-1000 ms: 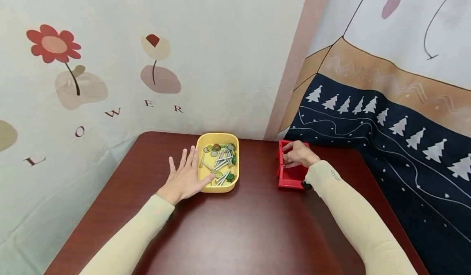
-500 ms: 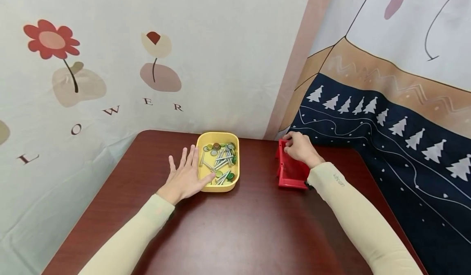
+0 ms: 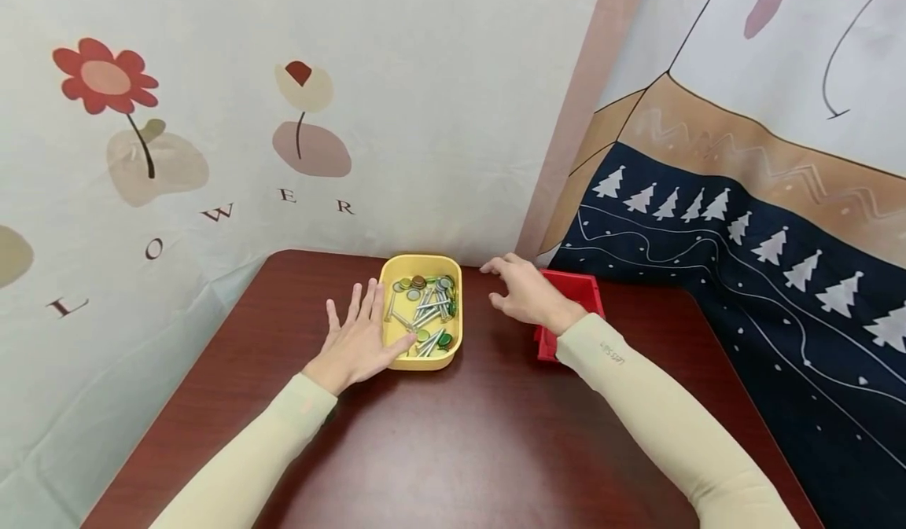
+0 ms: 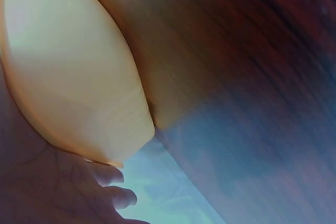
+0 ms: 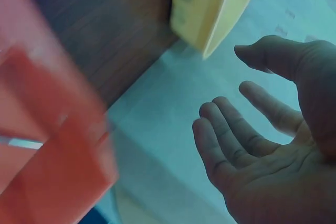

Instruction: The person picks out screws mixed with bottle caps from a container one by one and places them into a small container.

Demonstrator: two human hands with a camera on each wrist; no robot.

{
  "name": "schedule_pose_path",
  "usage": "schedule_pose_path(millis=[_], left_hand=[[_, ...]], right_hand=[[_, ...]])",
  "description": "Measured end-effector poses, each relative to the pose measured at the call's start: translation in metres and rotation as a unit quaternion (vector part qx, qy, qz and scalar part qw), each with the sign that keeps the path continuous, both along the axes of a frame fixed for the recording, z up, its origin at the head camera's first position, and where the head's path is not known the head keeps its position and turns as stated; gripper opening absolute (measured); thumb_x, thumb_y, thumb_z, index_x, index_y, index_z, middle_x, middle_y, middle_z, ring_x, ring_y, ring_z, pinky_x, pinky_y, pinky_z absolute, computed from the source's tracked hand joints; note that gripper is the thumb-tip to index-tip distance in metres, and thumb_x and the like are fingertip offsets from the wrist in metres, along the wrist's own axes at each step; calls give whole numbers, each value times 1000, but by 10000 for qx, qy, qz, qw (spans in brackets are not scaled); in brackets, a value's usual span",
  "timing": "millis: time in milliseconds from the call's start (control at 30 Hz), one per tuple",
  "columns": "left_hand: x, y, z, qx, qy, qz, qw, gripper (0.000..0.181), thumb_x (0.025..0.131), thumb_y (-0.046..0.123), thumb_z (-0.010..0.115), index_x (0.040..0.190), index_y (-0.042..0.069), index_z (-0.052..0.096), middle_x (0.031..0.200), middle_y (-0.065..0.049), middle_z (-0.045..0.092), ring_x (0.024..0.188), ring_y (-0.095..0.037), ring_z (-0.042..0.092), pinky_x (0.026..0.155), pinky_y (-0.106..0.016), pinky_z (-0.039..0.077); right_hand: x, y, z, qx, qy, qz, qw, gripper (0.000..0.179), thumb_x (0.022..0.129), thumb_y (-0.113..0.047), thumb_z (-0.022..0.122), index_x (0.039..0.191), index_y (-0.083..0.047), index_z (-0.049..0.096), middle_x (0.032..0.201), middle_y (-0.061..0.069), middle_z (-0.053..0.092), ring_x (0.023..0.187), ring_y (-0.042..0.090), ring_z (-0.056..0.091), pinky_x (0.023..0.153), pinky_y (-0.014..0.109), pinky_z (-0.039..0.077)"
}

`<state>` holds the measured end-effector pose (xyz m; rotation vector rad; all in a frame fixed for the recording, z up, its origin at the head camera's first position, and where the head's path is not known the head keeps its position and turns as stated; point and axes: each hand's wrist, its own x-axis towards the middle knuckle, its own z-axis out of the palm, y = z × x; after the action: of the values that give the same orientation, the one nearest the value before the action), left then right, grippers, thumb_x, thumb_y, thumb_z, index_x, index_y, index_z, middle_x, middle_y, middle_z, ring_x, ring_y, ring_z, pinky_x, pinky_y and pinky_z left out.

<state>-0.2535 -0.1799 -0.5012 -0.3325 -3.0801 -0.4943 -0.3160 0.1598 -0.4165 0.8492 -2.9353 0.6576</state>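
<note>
My left hand [image 3: 354, 348] rests against the left side of a yellow bin [image 3: 423, 364], fingers straight and thumb reaching over its near corner. In that bin lie long silver screws or nails [image 3: 430, 343] and small round pieces [image 3: 418, 282] in green, brown and silver. My right hand [image 3: 531, 293] is in the air between the two bins, fingers loosely bent, and the right wrist view shows nothing in it. Behind its wrist is a red bin [image 3: 576, 284], partly hidden by the hand and sleeve. A silvery shaft [image 5: 21, 142] shows inside the red bin in the right wrist view.
Both bins stand near the back edge of a dark red-brown table [image 3: 453, 450]. A printed cloth [image 3: 439, 120] hangs right behind that edge, and a dark blue tree-patterned part [image 3: 708, 277] hangs along the right side.
My right hand has come up out of the red bin and moved left toward the yellow one, its fingers loosening. The left hand has stayed at the yellow bin.
</note>
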Motion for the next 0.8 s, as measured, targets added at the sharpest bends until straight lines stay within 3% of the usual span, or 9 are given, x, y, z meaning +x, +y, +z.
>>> schedule_pose_path(millis=[267,433,633,800], left_hand=[[-1,0,2,33,-37,6,10000,125,108,80,59,187,2,3,198,-18,-2,185,-47,-3,137,-88,-7],[-1,0,1,9,-82,-5,10000,124,108,80,59,187,2,3,198,-19,-2,185,-47,-3,137,-89,-7],[3,0,2,-13,-111,-9,9999,122,109,79,59,187,1,4,198,-19,-2,185,-48,-3,136,-89,-8],[3,0,4,-42,-85,-26,10000,123,108,79,59,187,1,5,198,-19,-2,185,-47,-2,137,-89,-6]], right_hand=[[-1,-50,0,581,-184,411,9973,53,105,-13,85,155,-5,70,148,21,72,125,32,73,114,46,65],[-4,-73,-5,924,-220,935,9911,50,104,-10,87,152,-2,73,151,23,72,133,34,73,119,48,62],[-5,-95,-11,1610,-549,1827,9683,50,104,-12,88,151,-6,75,156,15,72,144,30,70,124,44,59],[-6,-110,-14,2253,-568,2396,9427,48,101,-12,91,147,-9,78,148,10,78,138,24,71,121,40,59]])
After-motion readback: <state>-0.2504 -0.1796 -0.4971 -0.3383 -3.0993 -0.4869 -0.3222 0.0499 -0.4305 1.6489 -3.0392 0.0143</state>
